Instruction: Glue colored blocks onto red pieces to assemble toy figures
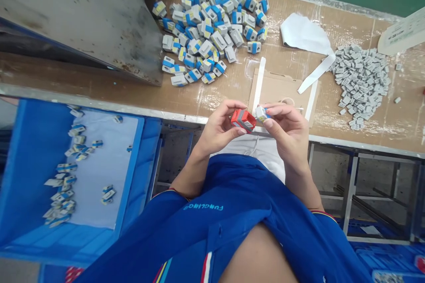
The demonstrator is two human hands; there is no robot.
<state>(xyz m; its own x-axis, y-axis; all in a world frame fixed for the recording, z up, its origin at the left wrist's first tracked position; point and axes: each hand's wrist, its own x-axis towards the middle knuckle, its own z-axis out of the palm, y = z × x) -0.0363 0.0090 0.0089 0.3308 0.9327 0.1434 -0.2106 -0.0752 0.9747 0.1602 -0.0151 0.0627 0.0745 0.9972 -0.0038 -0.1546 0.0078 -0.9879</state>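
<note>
Between the thumb and fingers of my left hand [219, 129] is a small red plastic block with a grey band [243, 120], its hollow side turned to the right. Close beside it, my right hand [288, 129] pinches a small white, blue and yellow plastic piece [261, 114]. The two parts nearly meet; whether they touch I cannot tell. Both hands are over the front edge of the table, above a flat piece of cardboard [280, 90] with white strips along its sides.
A heap of white, blue and yellow pieces [207, 26] covers the table's back left. Small grey parts [361, 79] are piled at right, near a white sheet [305, 35]. A metal box [83, 13] stands at left, above a blue crate [131, 185] holding similar pieces.
</note>
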